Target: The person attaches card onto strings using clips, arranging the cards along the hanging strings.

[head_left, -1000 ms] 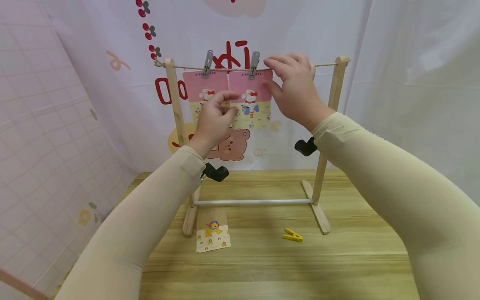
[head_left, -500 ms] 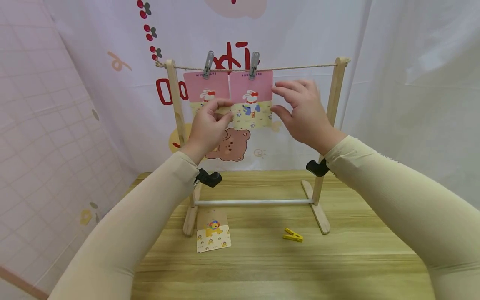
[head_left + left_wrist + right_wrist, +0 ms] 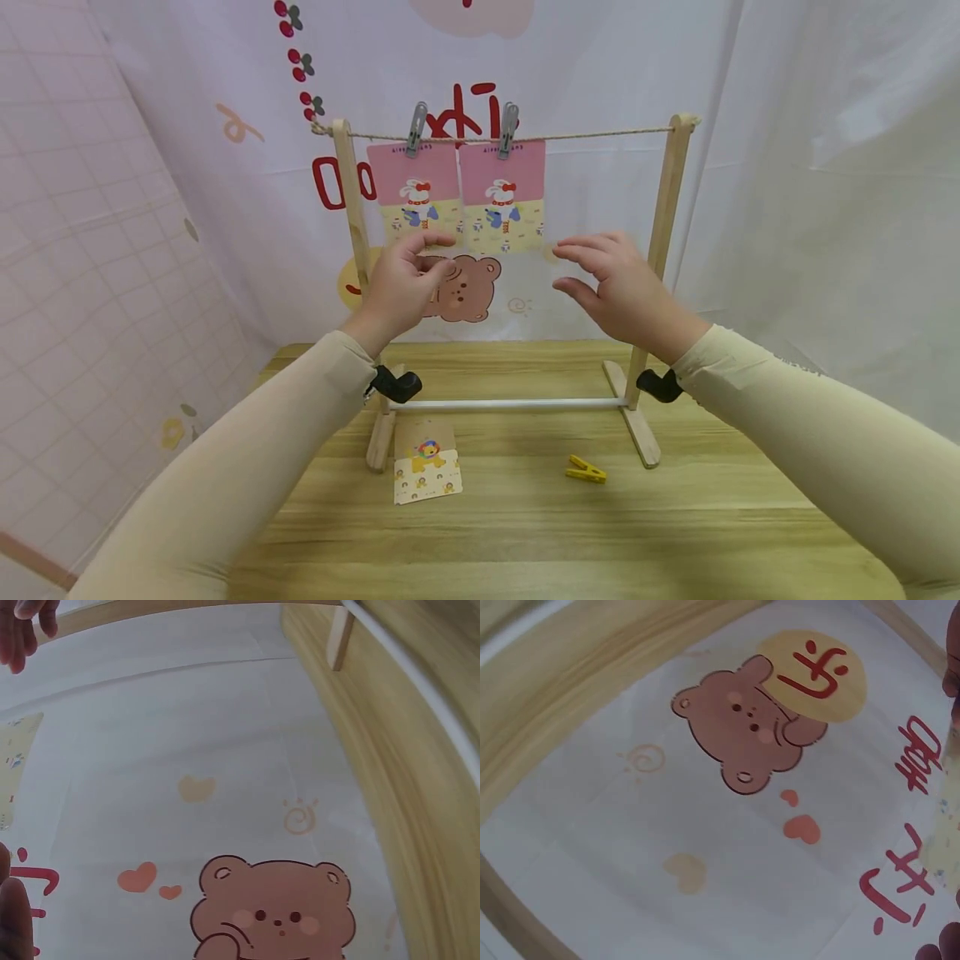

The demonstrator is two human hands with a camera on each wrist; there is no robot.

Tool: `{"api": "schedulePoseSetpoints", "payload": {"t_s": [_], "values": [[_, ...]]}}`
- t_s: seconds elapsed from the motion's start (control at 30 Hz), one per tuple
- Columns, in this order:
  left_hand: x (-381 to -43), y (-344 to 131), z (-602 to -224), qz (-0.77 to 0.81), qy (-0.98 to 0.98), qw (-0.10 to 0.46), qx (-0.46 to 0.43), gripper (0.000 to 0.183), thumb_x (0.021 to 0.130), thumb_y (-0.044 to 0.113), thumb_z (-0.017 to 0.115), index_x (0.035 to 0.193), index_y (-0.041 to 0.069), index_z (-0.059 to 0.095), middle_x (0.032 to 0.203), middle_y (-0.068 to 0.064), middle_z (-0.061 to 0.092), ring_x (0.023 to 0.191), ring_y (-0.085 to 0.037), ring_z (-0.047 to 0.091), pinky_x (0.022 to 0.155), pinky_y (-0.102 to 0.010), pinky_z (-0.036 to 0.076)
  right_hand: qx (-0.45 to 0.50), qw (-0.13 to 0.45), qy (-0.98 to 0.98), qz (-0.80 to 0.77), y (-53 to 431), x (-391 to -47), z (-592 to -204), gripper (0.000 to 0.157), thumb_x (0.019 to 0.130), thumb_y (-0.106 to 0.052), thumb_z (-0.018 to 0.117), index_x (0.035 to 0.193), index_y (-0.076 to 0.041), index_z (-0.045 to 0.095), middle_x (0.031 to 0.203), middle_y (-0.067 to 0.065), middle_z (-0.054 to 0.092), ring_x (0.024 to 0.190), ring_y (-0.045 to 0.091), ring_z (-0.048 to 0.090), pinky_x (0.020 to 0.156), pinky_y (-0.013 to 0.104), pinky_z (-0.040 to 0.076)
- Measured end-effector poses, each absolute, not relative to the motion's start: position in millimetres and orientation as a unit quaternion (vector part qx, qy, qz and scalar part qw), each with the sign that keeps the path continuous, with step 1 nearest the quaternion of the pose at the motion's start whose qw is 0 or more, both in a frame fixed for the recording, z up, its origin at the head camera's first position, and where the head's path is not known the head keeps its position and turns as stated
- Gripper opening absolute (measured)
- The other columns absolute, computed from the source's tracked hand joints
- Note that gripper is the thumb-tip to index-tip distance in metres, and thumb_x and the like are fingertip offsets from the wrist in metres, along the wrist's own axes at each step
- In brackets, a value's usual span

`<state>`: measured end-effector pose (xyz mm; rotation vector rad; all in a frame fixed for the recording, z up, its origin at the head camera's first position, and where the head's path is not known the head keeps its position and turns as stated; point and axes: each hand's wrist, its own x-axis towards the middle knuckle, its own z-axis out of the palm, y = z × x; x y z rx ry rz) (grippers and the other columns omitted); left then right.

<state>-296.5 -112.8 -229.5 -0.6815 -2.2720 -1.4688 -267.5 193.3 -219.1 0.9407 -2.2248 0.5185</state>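
Two pink and yellow cards printed with a white rabbit, the left card point(image 3: 416, 179) and the right card point(image 3: 504, 175), hang side by side from a twine line point(image 3: 592, 135). A grey clothespin point(image 3: 417, 129) grips the left one and another grey clothespin point(image 3: 508, 131) the right one. My left hand point(image 3: 401, 279) is in front of the left card's lower edge, fingers loosely bent, holding nothing. Below and right of the right card, my right hand point(image 3: 618, 283) hovers with thumb and fingers apart, also holding nothing. Only fingertips show in the wrist views.
The twine runs between wooden posts, the right post point(image 3: 670, 200) among them, joined low by a white rod point(image 3: 510, 404). On the wooden table point(image 3: 525, 533) lie a lion card point(image 3: 427, 462) and a yellow clothespin point(image 3: 587, 471). A printed curtain point(image 3: 585, 67) hangs behind.
Both hands have come down from the hanging cards and moved apart, the right one away from the line near its clothespin. The cards stay hanging; the lion card and yellow clothespin have not moved.
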Motion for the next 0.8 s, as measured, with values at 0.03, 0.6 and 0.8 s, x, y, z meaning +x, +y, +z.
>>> {"api": "schedulePoseSetpoints", "payload": {"t_s": [0.03,0.6,0.8], "values": [[-295,-114,-232,-0.514,-0.806,0.169,-0.241,0.028,0.104,0.011,0.066,0.132,0.011,0.067,0.131,-0.005,0.068,0.091,-0.016,0.07,0.05,-0.025,0.041,0.362,0.325,-0.851,0.197,195,-267,-223,0.041,0.091,-0.008,0.081,0.129,0.003,0.071,0.13,0.021,0.072,0.122,0.044,0.059,0.105,0.058,0.043],[-265,-137,-300,-0.412,-0.868,0.018,-0.277,0.047,0.1,0.024,0.075,0.144,0.02,0.059,0.15,-0.002,0.059,0.136,-0.03,0.06,0.11,-0.053,0.052,0.372,0.178,-0.9,0.14,214,-252,-292,0.03,0.093,-0.022,0.082,0.117,-0.005,0.077,0.112,0.008,0.079,0.104,0.029,0.072,0.093,0.048,0.058],[-259,-141,-323,-0.354,-0.892,-0.036,-0.28,0.057,0.098,0.031,0.077,0.15,0.022,0.054,0.156,-0.002,0.054,0.147,-0.033,0.05,0.117,-0.057,0.044,0.373,0.109,-0.913,0.129,220,-247,-312,0.031,0.095,-0.025,0.079,0.119,-0.005,0.077,0.111,0.004,0.079,0.101,0.024,0.074,0.088,0.045,0.06]]}}
